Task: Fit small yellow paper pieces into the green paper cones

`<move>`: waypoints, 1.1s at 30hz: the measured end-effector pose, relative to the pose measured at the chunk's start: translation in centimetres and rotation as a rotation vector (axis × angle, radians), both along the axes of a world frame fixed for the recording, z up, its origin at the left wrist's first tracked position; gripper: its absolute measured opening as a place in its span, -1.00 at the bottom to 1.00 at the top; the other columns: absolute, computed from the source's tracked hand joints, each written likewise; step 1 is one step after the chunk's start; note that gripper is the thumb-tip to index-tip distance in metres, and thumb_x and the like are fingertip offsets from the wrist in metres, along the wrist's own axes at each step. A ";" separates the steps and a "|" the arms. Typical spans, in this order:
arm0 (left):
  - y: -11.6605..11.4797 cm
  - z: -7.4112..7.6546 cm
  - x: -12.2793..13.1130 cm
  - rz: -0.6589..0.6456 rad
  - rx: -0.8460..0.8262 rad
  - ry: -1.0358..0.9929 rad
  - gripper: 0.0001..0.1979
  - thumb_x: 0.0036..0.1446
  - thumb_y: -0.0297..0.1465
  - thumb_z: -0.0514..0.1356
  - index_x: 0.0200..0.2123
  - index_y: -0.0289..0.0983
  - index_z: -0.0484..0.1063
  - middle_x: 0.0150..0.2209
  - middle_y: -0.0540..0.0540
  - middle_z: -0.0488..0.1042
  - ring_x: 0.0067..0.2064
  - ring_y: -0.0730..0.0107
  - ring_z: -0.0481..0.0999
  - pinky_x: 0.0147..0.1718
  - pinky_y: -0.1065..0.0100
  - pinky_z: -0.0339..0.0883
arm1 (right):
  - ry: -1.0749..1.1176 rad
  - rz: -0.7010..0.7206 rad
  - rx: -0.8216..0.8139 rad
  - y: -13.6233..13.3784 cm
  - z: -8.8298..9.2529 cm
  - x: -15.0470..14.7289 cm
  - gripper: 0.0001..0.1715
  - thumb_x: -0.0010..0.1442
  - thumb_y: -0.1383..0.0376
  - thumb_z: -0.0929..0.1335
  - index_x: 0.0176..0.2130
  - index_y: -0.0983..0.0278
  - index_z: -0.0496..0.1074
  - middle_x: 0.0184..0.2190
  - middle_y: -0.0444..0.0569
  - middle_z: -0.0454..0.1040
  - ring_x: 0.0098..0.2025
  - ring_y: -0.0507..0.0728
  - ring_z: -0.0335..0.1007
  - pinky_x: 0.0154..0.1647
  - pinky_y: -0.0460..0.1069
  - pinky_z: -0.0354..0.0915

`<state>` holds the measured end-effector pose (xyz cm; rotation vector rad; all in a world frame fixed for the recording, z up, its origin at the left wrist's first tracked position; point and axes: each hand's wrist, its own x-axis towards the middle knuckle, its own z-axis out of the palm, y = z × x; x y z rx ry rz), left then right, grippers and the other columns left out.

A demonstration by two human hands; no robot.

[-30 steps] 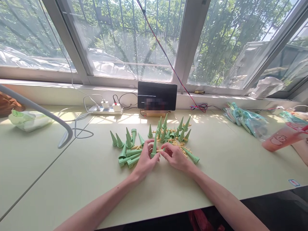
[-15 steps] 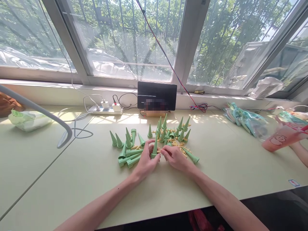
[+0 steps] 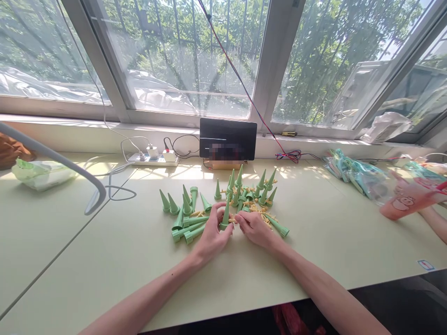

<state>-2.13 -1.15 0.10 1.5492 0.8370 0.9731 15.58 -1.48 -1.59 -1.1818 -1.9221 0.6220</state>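
My left hand [image 3: 212, 232] is wrapped round the base of an upright green cone [image 3: 226, 215]. Just right of it, my right hand [image 3: 253, 226] has its fingers pinched at a small yellow piece [image 3: 232, 219] that sticks out from the cone's side. Beyond my hands, several green cones [image 3: 239, 177] stand upright, some with yellow pieces on them. More green cones [image 3: 190, 232] lie and stand to the left. Loose yellow pieces [image 3: 260, 213] are heaped behind my right hand, with one cone [image 3: 279, 227] lying beside them.
A dark screen [image 3: 228, 139] stands at the back of the table [image 3: 331, 237], right of a power strip [image 3: 159, 160]. Plastic bags [image 3: 356, 174] and a pink cup [image 3: 407, 202] are on the right, near another person's arm [image 3: 435, 221]. A grey curved bar [image 3: 63, 158] crosses the left.
My right hand has shifted slightly to the right, and more of the yellow piece shows between my hands. The cone in my left hand has barely moved.
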 end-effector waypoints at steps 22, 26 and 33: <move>0.0 -0.3 0.1 0.046 0.043 0.042 -0.54 0.17 -0.40 0.17 0.10 -0.12 0.09 -0.22 -0.01 0.38 -0.24 0.41 0.45 -0.33 0.39 0.34 | 0.111 -0.001 0.021 -0.2 0.2 -0.3 -0.80 0.38 0.22 0.23 -0.10 0.23 0.38 -0.47 -0.10 0.48 -0.44 0.08 0.43 -0.41 -0.06 0.30; 0.0 -0.4 0.1 0.064 0.060 0.055 -0.54 0.16 -0.41 0.17 0.10 -0.13 0.11 -0.22 -0.02 0.39 -0.25 0.41 0.45 -0.34 0.40 0.33 | 0.112 -0.025 0.014 -0.3 0.5 -0.3 -0.77 0.38 0.19 0.23 -0.14 0.24 0.40 -0.47 -0.10 0.48 -0.49 0.06 0.39 -0.44 -0.06 0.29; 0.0 0.0 0.0 0.068 0.061 0.066 -0.56 0.19 -0.38 0.15 0.11 -0.14 0.10 -0.18 -0.04 0.42 -0.23 0.40 0.47 -0.33 0.40 0.34 | 0.096 -0.020 0.061 -0.3 0.7 -0.4 -0.82 0.31 0.22 0.30 -0.13 0.25 0.41 -0.35 -0.02 0.52 -0.53 0.02 0.29 -0.49 -0.05 0.29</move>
